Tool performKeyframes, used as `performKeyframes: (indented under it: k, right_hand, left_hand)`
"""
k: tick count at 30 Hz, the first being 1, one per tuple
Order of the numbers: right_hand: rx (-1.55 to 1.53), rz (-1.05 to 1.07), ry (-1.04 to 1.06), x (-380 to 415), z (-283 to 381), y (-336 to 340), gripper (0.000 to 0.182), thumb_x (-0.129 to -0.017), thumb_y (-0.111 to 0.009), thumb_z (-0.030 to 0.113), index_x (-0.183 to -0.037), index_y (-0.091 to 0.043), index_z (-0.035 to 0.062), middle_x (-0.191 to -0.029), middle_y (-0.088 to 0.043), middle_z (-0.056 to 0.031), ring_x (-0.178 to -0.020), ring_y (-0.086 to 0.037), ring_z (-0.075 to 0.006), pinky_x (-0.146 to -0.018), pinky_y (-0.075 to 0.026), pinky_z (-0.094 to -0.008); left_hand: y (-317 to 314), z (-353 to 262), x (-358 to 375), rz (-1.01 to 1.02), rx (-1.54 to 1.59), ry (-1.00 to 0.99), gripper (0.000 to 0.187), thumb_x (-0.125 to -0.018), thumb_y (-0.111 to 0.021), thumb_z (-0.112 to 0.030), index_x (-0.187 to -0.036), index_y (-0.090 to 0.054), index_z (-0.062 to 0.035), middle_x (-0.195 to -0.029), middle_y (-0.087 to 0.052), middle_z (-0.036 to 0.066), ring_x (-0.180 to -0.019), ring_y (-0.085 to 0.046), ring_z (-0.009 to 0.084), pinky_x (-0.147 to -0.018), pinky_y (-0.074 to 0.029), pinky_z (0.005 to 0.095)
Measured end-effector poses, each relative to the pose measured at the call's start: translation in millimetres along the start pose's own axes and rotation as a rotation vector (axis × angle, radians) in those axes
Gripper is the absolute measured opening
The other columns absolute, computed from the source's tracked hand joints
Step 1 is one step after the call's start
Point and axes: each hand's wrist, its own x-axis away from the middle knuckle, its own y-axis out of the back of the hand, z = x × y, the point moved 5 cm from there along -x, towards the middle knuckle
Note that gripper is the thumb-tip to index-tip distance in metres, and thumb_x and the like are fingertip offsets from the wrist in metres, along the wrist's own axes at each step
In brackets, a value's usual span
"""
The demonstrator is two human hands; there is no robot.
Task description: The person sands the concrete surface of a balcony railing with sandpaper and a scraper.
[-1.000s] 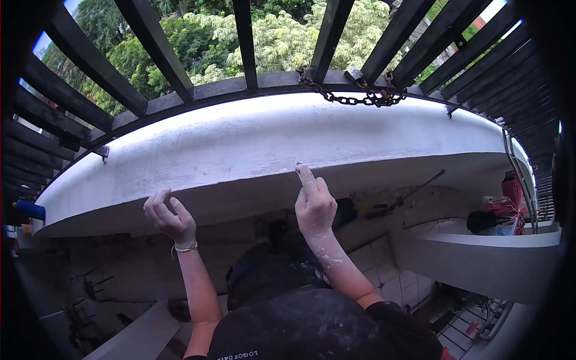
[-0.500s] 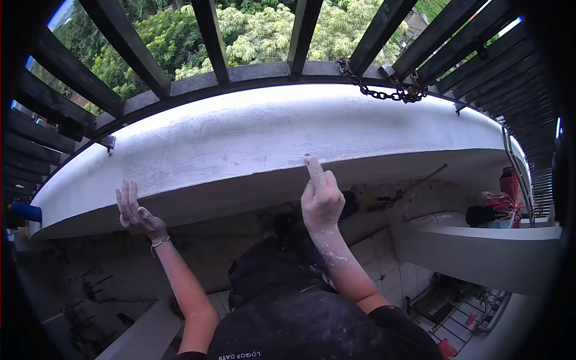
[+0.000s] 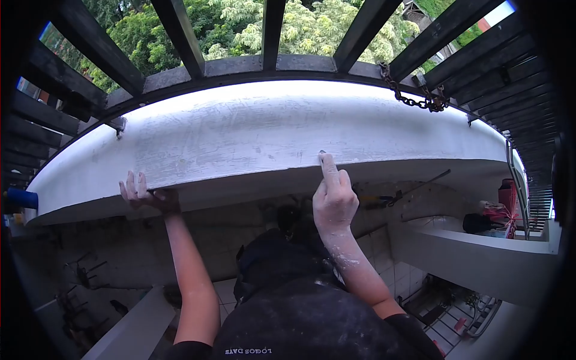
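Note:
A long, curved ledge [image 3: 240, 141] with scuffed white plaster runs across in front of me. My left hand [image 3: 147, 195], dusted white, is at its lower edge on the left; the fingers are stretched out and apart, tips over the front face, holding nothing. White powder also coats my right hand [image 3: 336, 204], right of the middle. Its index finger points up the ledge face with the tip right at the plaster, while the other fingers are curled in. A small dark spot shows at that fingertip; what the hand holds, if anything, I cannot tell.
Dark metal railing bars [image 3: 273, 36] stand beyond the ledge, with a rusty chain [image 3: 420, 103] looped on them. A blue cylinder [image 3: 23, 198] is at the far left. To the right are a red bundle [image 3: 509, 201] and a metal rack [image 3: 456, 312] lower down.
The view has shifted a little. My left hand has turned, with its fingers now over the ledge edge. My right hand keeps its pose, fingertip still at the plaster.

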Motion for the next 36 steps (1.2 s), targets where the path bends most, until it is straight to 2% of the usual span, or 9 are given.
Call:
performKeyframes:
  k: [3,7,10,15,18,19,23,32,36]
  right_hand:
    - [0.063,-0.047,-0.039,-8.1,-23.8,4.1,0.047,-0.089,-0.061,-0.003,-0.134,-0.066,0.0114,-0.074,-0.053,-0.0095,-0.055,-0.061,-0.031,-0.049,-0.052,-0.0432]
    - [-0.202,0.119,0.183,4.4,66.4,-20.6,0.051,-0.087,-0.063,0.001,-0.137,-0.064,0.0111,-0.078,-0.054,-0.0095,-0.056,-0.063,-0.0284,-0.051,-0.054,-0.0413]
    - [-0.182,0.237,0.24,12.5,101.0,-29.1,0.054,-0.086,-0.063,0.005,-0.139,-0.063,0.015,-0.078,-0.053,-0.0085,-0.054,-0.062,-0.0251,-0.049,-0.053,-0.0399]
    - [-0.192,0.288,0.244,-6.2,40.3,2.3,0.059,-0.086,-0.061,-0.004,-0.14,-0.064,0.0195,-0.072,-0.049,-0.0082,-0.054,-0.056,-0.0288,-0.051,-0.047,-0.0431]
    - [-0.176,0.382,0.326,-16.1,22.0,12.6,0.057,-0.085,-0.064,0.001,-0.139,-0.065,0.0193,-0.073,-0.051,-0.0077,-0.055,-0.059,-0.0263,-0.049,-0.05,-0.0402]
    - [-0.188,0.43,0.351,-22.3,26.9,12.8,0.046,-0.089,-0.067,0.009,-0.134,-0.067,0.0173,-0.072,-0.051,-0.0081,-0.055,-0.061,-0.0275,-0.049,-0.05,-0.0406]
    - [-0.207,0.356,0.584,-41.1,75.0,0.2,0.029,-0.096,-0.069,0.026,-0.123,-0.071,0.0147,-0.072,-0.055,-0.0081,-0.054,-0.063,-0.0283,-0.048,-0.052,-0.0402]
    - [-0.228,0.603,0.871,-49.4,105.7,-13.9,0.063,-0.094,-0.072,0.027,-0.153,-0.05,0.0272,-0.082,-0.055,-0.0091,-0.062,-0.061,-0.0288,-0.055,-0.051,-0.0432]
    - [-0.277,0.411,0.985,-70.3,109.3,-6.9,0.051,-0.087,-0.078,0.021,-0.136,-0.065,0.0246,-0.088,-0.053,-0.009,-0.069,-0.063,-0.0235,-0.058,-0.054,-0.0387]
  left_hand:
    - [2.6,-7.4,-6.2,-0.013,0.002,0.018,0.043,-0.11,-0.03,-0.047,-0.122,-0.048,-0.0087,-0.128,-0.046,0.014,-0.127,-0.05,0.0329,-0.112,-0.036,0.0616]
    - [-2.4,2.2,5.7,-0.029,0.075,0.07,0.043,-0.11,-0.03,-0.046,-0.122,-0.049,-0.0091,-0.128,-0.048,0.014,-0.128,-0.046,0.0331,-0.112,-0.035,0.0602]
    - [-0.7,2.5,2.5,-0.031,0.078,0.057,0.042,-0.11,-0.03,-0.045,-0.122,-0.05,-0.0098,-0.129,-0.049,0.015,-0.129,-0.045,0.034,-0.112,-0.036,0.0601]
    - [0.2,4.5,3.5,-0.008,0.073,0.064,0.041,-0.11,-0.029,-0.043,-0.121,-0.05,-0.0101,-0.13,-0.049,0.015,-0.128,-0.046,0.034,-0.112,-0.036,0.0594]
    - [-0.6,1.0,6.0,-0.033,0.107,0.092,0.042,-0.11,-0.027,-0.044,-0.12,-0.05,-0.01,-0.131,-0.048,0.016,-0.128,-0.045,0.0335,-0.113,-0.034,0.0598]
    - [-0.8,1.1,7.1,-0.039,0.117,0.104,0.042,-0.11,-0.027,-0.044,-0.12,-0.05,-0.01,-0.131,-0.048,0.016,-0.128,-0.045,0.0335,-0.113,-0.034,0.0601]
    - [-2.7,1.8,9.2,-0.045,0.113,0.161,0.045,-0.11,-0.025,-0.046,-0.121,-0.05,-0.0107,-0.132,-0.049,0.017,-0.129,-0.044,0.0355,-0.113,-0.033,0.0617]
    - [-4.2,6.2,14.1,-0.07,0.131,0.193,0.044,-0.108,-0.027,-0.046,-0.123,-0.052,-0.0131,-0.134,-0.051,0.016,-0.131,-0.042,0.0398,-0.112,-0.03,0.0604]
    - [-2.5,4.6,13.7,-0.034,0.131,0.213,0.042,-0.11,-0.029,-0.044,-0.123,-0.05,-0.0106,-0.135,-0.049,0.017,-0.133,-0.039,0.0408,-0.112,-0.031,0.0614]
